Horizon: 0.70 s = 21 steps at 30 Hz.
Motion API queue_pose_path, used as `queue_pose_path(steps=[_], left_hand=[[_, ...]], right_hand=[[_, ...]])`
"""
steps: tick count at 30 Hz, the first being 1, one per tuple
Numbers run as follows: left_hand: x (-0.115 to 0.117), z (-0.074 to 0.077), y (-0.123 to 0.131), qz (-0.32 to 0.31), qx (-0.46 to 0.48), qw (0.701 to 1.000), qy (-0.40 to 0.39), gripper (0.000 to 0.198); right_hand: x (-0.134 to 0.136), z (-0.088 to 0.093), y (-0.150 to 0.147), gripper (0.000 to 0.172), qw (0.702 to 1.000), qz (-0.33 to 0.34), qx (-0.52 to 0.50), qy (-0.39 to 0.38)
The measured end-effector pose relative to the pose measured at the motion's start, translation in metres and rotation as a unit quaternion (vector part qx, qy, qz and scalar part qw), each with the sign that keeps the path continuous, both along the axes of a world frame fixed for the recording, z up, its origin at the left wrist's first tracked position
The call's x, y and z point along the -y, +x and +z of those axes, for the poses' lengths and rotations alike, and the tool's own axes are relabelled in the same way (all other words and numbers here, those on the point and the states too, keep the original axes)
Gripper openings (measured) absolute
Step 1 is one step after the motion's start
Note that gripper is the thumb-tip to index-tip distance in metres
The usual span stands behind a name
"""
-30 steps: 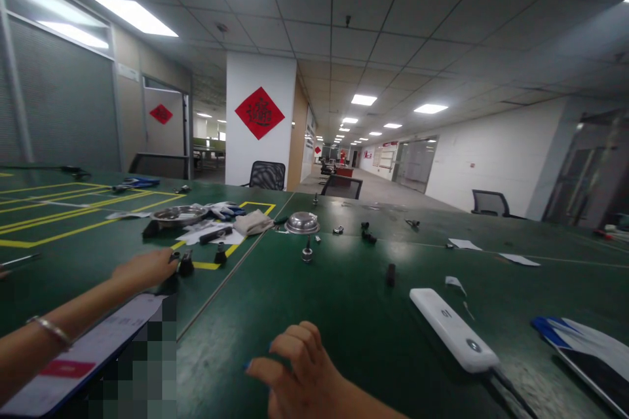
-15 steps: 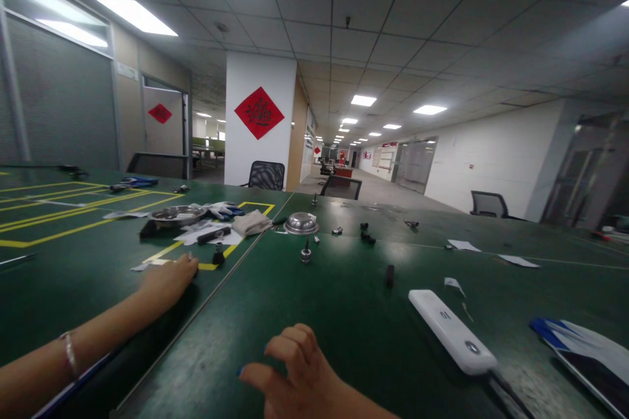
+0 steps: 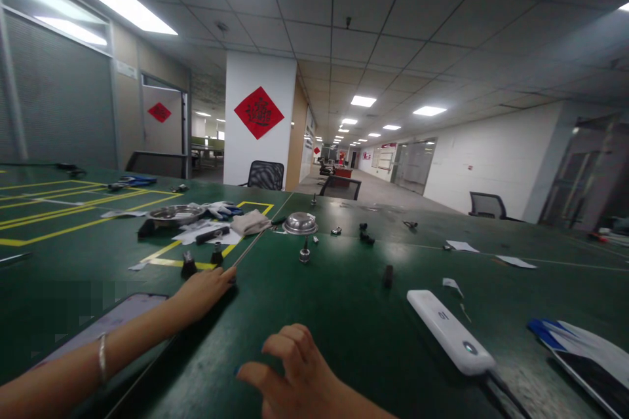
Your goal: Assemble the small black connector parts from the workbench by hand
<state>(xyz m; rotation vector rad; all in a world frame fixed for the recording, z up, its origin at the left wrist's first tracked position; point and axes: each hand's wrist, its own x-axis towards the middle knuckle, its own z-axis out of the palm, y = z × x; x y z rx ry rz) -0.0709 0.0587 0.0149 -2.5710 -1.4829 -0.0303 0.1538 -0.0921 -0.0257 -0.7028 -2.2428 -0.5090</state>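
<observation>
My left hand (image 3: 206, 289) reaches over the table with its fingers curled together and pointing down. Something small and dark shows at its fingertips, too hidden to name. Just behind this hand stand two small black parts, one (image 3: 188, 265) beside the tape line and a second (image 3: 217, 254) with a metallic top. Beneath my left forearm lies a phone-like flat screen (image 3: 132, 311), partly covered. My right hand (image 3: 292, 366) hovers or rests near the table's front edge; its thumb is apart from the bent fingers and nothing is between them.
On the green table (image 3: 344, 321) are a metal bowl (image 3: 177, 214), a shiny metal dome (image 3: 300, 223), a small metal fitting (image 3: 304, 252), a grey cloth (image 3: 251, 222) and several dark parts. A white power bank (image 3: 449, 330) with a cable and a blue-white glove (image 3: 584, 344) lie right.
My left hand has moved right, away from the yellow tape, uncovering a black part and more of the flat screen. My right hand has barely moved.
</observation>
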Motion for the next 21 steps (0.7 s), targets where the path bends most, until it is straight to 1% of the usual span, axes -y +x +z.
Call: queue_pose_path(steps=[4,7,10,12,14,16,18,21], left_hand=[[0.013,-0.001,0.016,0.007,-0.003,1.0,0.011,0.03],[0.025,-0.003,0.031,0.0,0.003,1.0,0.027,0.028],[0.041,-0.005,0.046,-0.034,0.039,0.999,0.001,0.024],[0.055,-0.007,0.057,-0.062,0.076,0.995,-0.033,0.024],[0.07,-0.011,0.068,-0.086,0.109,0.988,-0.067,0.027],[0.084,-0.017,0.078,-0.099,0.132,0.983,-0.086,0.033],[0.092,-0.024,0.086,-0.106,0.151,0.978,-0.096,0.041],[0.094,-0.034,0.089,-0.115,0.204,0.966,-0.11,0.05]], right_hand=[[0.0,0.0,-0.001,0.043,1.0,-0.015,0.006,-0.004],[0.002,0.002,-0.002,0.042,0.999,-0.026,-0.018,-0.018],[0.002,0.003,-0.002,0.044,0.994,-0.058,-0.062,-0.063],[0.001,0.001,-0.002,0.049,0.985,-0.103,-0.088,-0.104],[-0.003,-0.005,-0.003,0.054,0.97,-0.167,-0.119,-0.131],[-0.007,-0.012,-0.003,0.056,0.954,-0.217,-0.151,-0.141],[-0.012,-0.018,-0.003,0.055,0.946,-0.232,-0.168,-0.149],[-0.017,-0.026,-0.002,0.055,0.949,-0.217,-0.163,-0.161]])
